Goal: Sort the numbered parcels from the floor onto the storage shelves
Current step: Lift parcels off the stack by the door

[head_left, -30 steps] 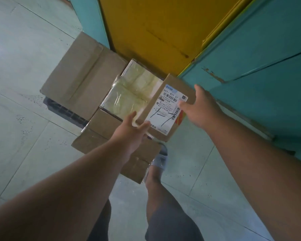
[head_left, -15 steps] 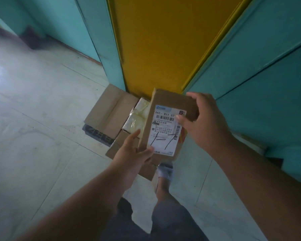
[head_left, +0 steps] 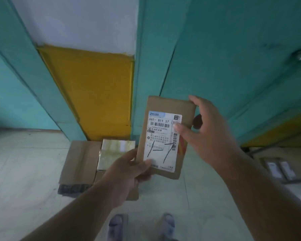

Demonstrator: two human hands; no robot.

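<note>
Both hands pinch the brown parcel (head_left: 169, 136) marked 1-7 upright in the air, left hand (head_left: 127, 173) at its bottom corner, right hand (head_left: 207, 129) along its side, above floor cartons (head_left: 82, 160) beside the teal wall (head_left: 233, 49)

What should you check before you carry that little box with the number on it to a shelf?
1. Both hands on the box: ok. The left hand grips the bottom corner of the small box and the right hand pinches its right edge.
2. Number readable: ok. The label faces up, with "1-7" handwritten on it.
3. Box closed and undamaged: ok on the side that shows; the back is hidden.
4. Floor ahead: not ok. More boxes lie on the floor just past the feet.
5. Right shelf in sight: cannot tell. No shelf numbers show.
</note>
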